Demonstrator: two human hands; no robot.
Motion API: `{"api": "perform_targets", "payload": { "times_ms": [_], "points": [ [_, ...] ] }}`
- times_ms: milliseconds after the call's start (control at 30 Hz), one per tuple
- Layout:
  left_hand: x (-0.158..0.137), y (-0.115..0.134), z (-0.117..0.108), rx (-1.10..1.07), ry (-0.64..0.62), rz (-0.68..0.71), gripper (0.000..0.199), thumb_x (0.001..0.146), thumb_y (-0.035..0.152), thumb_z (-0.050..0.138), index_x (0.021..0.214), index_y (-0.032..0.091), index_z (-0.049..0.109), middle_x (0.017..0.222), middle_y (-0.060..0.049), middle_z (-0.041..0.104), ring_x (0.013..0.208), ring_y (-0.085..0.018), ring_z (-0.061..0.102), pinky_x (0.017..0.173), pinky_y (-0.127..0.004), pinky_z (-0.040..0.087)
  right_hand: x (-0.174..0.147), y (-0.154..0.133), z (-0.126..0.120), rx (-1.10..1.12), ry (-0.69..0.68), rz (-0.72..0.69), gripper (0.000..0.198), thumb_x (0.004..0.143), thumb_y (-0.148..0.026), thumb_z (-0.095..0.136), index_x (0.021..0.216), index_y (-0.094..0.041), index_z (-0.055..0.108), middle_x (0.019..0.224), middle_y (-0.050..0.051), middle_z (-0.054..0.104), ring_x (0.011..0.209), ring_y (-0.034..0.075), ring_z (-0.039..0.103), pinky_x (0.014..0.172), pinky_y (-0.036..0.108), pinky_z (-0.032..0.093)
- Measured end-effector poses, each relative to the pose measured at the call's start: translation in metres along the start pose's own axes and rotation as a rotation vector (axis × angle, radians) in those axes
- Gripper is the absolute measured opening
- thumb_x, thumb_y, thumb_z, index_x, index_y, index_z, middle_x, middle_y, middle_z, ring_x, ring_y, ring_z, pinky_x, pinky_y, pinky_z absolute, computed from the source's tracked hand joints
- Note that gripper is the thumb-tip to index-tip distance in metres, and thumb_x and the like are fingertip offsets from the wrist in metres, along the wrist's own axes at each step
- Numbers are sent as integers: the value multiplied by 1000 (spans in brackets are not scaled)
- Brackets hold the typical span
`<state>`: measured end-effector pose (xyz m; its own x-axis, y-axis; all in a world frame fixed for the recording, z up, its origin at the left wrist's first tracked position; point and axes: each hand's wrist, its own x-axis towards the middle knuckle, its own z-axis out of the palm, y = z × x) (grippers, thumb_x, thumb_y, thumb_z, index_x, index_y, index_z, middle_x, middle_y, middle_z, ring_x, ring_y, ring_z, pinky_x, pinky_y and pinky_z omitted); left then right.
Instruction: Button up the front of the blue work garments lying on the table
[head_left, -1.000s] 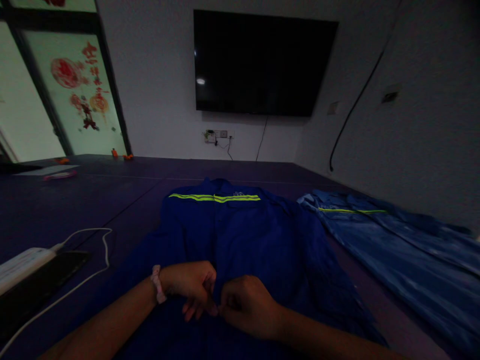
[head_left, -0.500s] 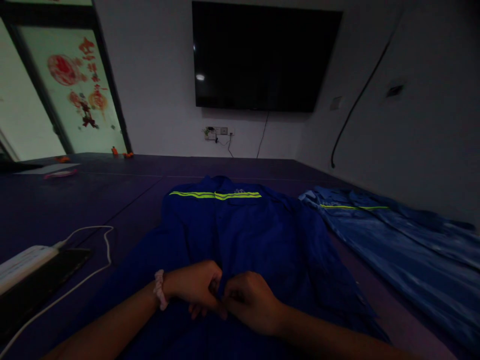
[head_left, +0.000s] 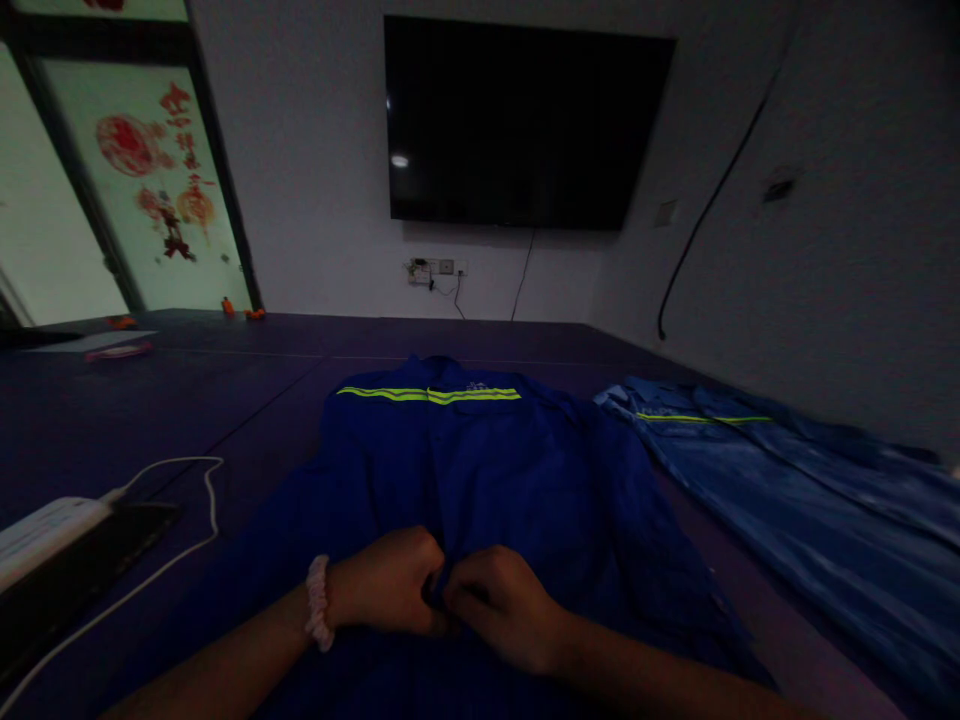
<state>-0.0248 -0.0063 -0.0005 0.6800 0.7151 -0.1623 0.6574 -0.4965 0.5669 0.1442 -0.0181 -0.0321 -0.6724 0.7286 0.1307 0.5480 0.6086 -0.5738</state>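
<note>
A dark blue work jacket [head_left: 495, 470] lies spread out in front of me, collar away, with a yellow-green reflective stripe across its chest. Over the lower part of its front opening, my left hand [head_left: 394, 580] is curled, a pink scrunchie [head_left: 319, 603] round its wrist. Close beside it, my right hand [head_left: 506, 605] has thumb and fingers pinched together. Both hands grip the jacket's front edges where they meet. The fingertips and any button between them are hidden in shadow.
A second, faded blue jacket [head_left: 765, 470] lies to the right. A white power strip [head_left: 52, 530] with a cable [head_left: 214, 500] and a dark flat object [head_left: 90, 570] are at the left. A television [head_left: 525, 125] hangs on the far wall above the purple floor [head_left: 247, 370].
My left hand has curled in more, its lower fingers now tucked out of sight. The right hand stays nearly in place. The view has tilted slightly.
</note>
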Motion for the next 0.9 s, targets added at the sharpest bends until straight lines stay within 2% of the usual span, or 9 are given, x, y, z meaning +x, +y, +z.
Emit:
{"api": "perform_targets", "payload": {
  "times_ms": [100, 233, 400, 600, 900],
  "points": [
    [0, -3, 0, -66, -38, -2, 31, 63, 33, 63, 44, 15, 46, 39, 7, 42, 36, -5, 38, 34, -15, 24, 0, 1, 1, -8, -5, 5, 23, 78, -18, 42, 63, -17, 59, 60, -2, 59, 55, 8, 52, 52, 17, 32],
    [-1, -5, 0, -189, -123, -73, 32, 68, 37, 57, 47, 15, 47, 40, 5, 47, 31, -5, 40, 30, -15, 28, 1, 3, 3, 1, 13, -2, 21, 77, -17, 42, 65, -17, 60, 63, -2, 60, 56, 8, 52, 52, 17, 32],
    [-2, -3, -3, -246, -133, -173, 37, 61, 43, 63, 44, 15, 45, 39, 4, 47, 29, -6, 40, 27, -15, 27, 1, 3, 4, 24, 23, 9, 21, 75, -18, 43, 65, -16, 61, 60, -2, 59, 53, 7, 50, 49, 17, 30],
    [-2, -5, -2, -236, -128, -149, 40, 59, 47, 65, 44, 15, 46, 39, 4, 48, 29, -6, 41, 27, -14, 26, 0, 1, 4, 11, 33, 32, 19, 73, -18, 46, 63, -16, 61, 58, -2, 58, 51, 7, 48, 48, 17, 29],
    [-3, -5, -2, -213, -130, -141, 32, 63, 38, 61, 46, 14, 48, 42, 3, 50, 31, -6, 43, 28, -15, 29, 0, 3, 5, 2, 47, 13, 19, 73, -17, 45, 63, -16, 61, 58, -2, 58, 50, 7, 48, 47, 16, 29]
  ]
}}
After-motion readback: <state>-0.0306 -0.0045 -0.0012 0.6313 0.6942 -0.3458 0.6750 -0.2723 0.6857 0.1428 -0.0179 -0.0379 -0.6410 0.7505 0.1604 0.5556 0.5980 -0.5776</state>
